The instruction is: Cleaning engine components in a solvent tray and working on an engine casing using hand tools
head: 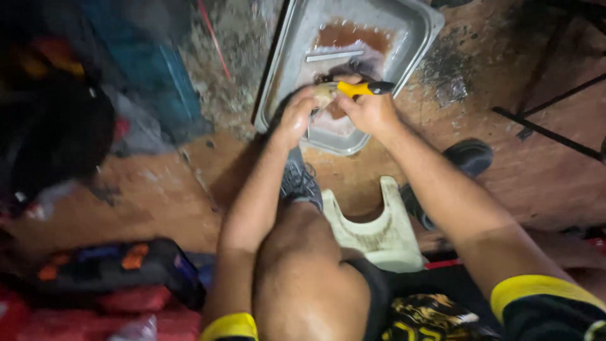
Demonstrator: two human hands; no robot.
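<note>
Bare knee (pixel 303 278) nearest camera, low centre; pale stool (pixel 379 233) just right of it on reddish floor (pixel 158 202). Further out, both hands over near edge of metal tray (pixel 416 31) holding brownish liquid. Right hand (pixel 372 110): grip closed around yellow-and-black handled tool (pixel 363 88), tool pointing right. Left hand (pixel 297 113): fingers curled on small pale object (pixel 325 93), touching tool's left end; object's nature unclear. Metal strip (pixel 334 55) lies in tray, far side. Grey shoe (pixel 300 180) beneath left forearm. Dark tool bag (pixel 113 265) near left.

Tray (pixel 416 25) rim, knee (pixel 303 252) crowd hands; floor (pixel 158 202) left prob. open.
</note>
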